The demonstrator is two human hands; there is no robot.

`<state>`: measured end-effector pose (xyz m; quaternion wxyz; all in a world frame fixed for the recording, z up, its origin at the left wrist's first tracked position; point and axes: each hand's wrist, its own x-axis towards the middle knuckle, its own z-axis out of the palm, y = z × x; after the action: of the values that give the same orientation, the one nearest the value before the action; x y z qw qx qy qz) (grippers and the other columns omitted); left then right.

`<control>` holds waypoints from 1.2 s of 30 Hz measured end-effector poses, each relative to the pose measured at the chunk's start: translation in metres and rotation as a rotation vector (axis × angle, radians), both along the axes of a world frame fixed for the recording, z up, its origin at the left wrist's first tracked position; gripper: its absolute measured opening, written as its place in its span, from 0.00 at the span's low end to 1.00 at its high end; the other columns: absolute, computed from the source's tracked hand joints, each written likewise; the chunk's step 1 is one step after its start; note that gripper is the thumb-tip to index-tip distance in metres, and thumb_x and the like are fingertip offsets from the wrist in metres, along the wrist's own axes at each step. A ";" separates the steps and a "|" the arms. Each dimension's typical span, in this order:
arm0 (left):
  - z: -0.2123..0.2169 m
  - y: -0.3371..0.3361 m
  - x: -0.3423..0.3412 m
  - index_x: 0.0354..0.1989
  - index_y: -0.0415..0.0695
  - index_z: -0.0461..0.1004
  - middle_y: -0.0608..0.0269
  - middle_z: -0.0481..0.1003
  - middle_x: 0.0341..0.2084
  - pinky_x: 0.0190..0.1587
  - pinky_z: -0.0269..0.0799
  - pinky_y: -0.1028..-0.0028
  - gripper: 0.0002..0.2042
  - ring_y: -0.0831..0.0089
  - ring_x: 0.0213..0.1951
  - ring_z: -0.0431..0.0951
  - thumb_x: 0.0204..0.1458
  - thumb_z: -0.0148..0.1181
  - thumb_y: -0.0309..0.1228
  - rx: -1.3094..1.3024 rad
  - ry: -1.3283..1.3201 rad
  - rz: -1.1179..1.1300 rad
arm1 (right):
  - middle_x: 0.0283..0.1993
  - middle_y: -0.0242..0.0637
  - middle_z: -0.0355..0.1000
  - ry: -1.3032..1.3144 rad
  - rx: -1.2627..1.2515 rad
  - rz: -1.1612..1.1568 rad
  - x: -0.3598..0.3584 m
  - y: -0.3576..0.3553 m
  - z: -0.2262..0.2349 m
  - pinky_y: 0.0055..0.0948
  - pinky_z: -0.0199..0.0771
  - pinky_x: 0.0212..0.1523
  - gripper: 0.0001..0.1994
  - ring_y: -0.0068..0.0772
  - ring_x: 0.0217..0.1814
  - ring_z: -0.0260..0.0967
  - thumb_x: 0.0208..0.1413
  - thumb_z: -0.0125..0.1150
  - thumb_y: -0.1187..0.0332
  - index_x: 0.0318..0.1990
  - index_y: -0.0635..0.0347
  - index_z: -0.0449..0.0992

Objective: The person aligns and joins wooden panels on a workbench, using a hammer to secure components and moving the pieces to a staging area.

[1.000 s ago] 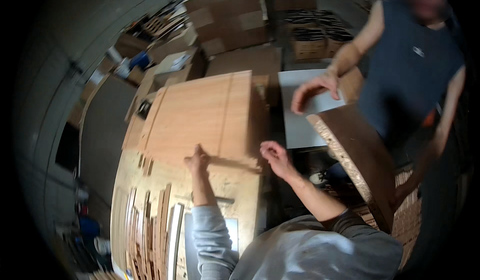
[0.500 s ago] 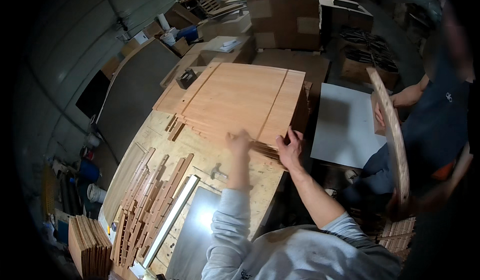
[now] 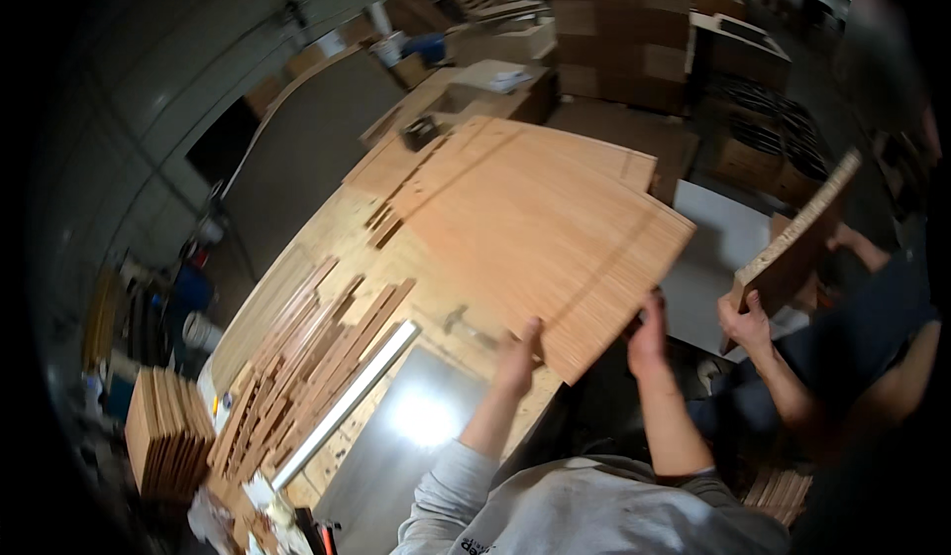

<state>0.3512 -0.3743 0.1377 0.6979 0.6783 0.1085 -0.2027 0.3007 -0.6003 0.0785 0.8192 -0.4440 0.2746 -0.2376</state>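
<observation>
A large flat wooden panel (image 3: pixel 565 248) with dark grooves across it is in both my hands, turned at an angle over a stack of like panels (image 3: pixel 624 166). My left hand (image 3: pixel 517 362) grips its near edge, thumb on top and the other fingers hidden below. At the right edge, my right hand (image 3: pixel 649 335) holds the panel, its fingers partly under it. The panel's near corner juts past the table's edge. A hammer (image 3: pixel 466 325), blurred, lies on the worktable (image 3: pixel 436 277) close to my left hand.
Several wooden strips (image 3: pixel 307 377), a white bar (image 3: pixel 347 406) and a shiny grey sheet (image 3: pixel 396 446) lie on the table's near left. A dark block (image 3: pixel 419 134) sits farther back. At right, a co-worker's hands (image 3: pixel 750 322) hold another board (image 3: pixel 802 228) near a white sheet (image 3: pixel 703 218).
Both my hands have drawn the top panel toward me and to the right, turning it off the stack's line. The co-worker's board has tilted over and is now held with both hands.
</observation>
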 end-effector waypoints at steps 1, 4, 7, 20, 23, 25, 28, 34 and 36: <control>-0.007 0.007 -0.023 0.57 0.37 0.67 0.52 0.76 0.48 0.38 0.83 0.60 0.29 0.63 0.44 0.80 0.61 0.65 0.50 -0.113 0.025 0.028 | 0.69 0.40 0.65 -0.107 0.309 0.024 -0.004 -0.005 0.013 0.40 0.62 0.69 0.33 0.40 0.69 0.63 0.65 0.56 0.45 0.69 0.57 0.63; 0.005 0.033 -0.057 0.47 0.41 0.70 0.62 0.72 0.38 0.40 0.86 0.62 0.21 0.66 0.41 0.79 0.61 0.65 0.47 -0.270 0.249 -0.214 | 0.65 0.44 0.70 -0.088 0.348 0.004 -0.025 -0.014 0.037 0.48 0.74 0.62 0.33 0.46 0.64 0.70 0.65 0.58 0.49 0.69 0.61 0.63; 0.009 0.036 -0.039 0.45 0.39 0.71 0.62 0.71 0.37 0.37 0.84 0.66 0.19 0.68 0.37 0.78 0.62 0.65 0.44 -0.247 0.155 -0.063 | 0.66 0.44 0.69 0.019 0.173 0.027 -0.039 -0.022 0.026 0.45 0.74 0.63 0.31 0.45 0.66 0.69 0.65 0.62 0.58 0.70 0.62 0.62; -0.122 0.135 -0.103 0.70 0.48 0.61 0.58 0.70 0.62 0.54 0.77 0.54 0.36 0.61 0.61 0.73 0.65 0.44 0.65 -0.749 0.290 0.197 | 0.67 0.49 0.65 -0.209 -0.363 0.145 -0.159 0.018 0.063 0.42 0.69 0.65 0.33 0.44 0.66 0.66 0.62 0.62 0.66 0.71 0.69 0.57; -0.107 0.185 -0.133 0.76 0.49 0.51 0.52 0.62 0.71 0.60 0.75 0.49 0.45 0.55 0.68 0.68 0.61 0.37 0.72 -0.916 0.271 0.336 | 0.68 0.49 0.63 -0.228 -0.546 0.253 -0.188 0.028 0.047 0.43 0.60 0.70 0.35 0.43 0.69 0.62 0.60 0.60 0.68 0.72 0.70 0.55; -0.099 0.207 -0.155 0.76 0.49 0.50 0.51 0.62 0.71 0.61 0.75 0.50 0.46 0.54 0.67 0.69 0.60 0.36 0.73 -0.872 0.297 0.450 | 0.70 0.48 0.61 -0.242 -0.626 0.302 -0.191 0.051 0.039 0.42 0.53 0.73 0.37 0.44 0.72 0.58 0.57 0.61 0.67 0.72 0.70 0.55; -0.124 0.247 -0.186 0.77 0.48 0.48 0.51 0.64 0.69 0.61 0.74 0.52 0.49 0.54 0.64 0.72 0.58 0.34 0.75 -0.879 0.307 0.461 | 0.70 0.43 0.62 -0.287 -0.620 0.509 -0.185 0.088 0.049 0.38 0.56 0.71 0.37 0.40 0.70 0.61 0.61 0.65 0.63 0.73 0.67 0.55; -0.140 0.339 -0.242 0.64 0.45 0.67 0.55 0.80 0.47 0.50 0.78 0.64 0.37 0.61 0.44 0.83 0.63 0.43 0.67 -0.440 0.413 0.188 | 0.67 0.44 0.65 -0.126 -0.776 0.600 -0.182 0.131 0.042 0.39 0.58 0.69 0.40 0.42 0.67 0.63 0.57 0.70 0.52 0.68 0.69 0.61; -0.139 0.377 -0.252 0.52 0.43 0.77 0.60 0.82 0.36 0.43 0.77 0.67 0.27 0.67 0.38 0.82 0.66 0.51 0.58 0.007 0.207 0.073 | 0.66 0.43 0.66 -0.116 -0.829 0.560 -0.180 0.135 0.027 0.39 0.59 0.69 0.39 0.41 0.66 0.64 0.59 0.70 0.50 0.68 0.69 0.61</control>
<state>0.0995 0.0030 -0.0011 0.6875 0.6517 0.2054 -0.2458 0.1211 -0.4652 0.1057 0.6200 -0.7748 -0.0185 -0.1222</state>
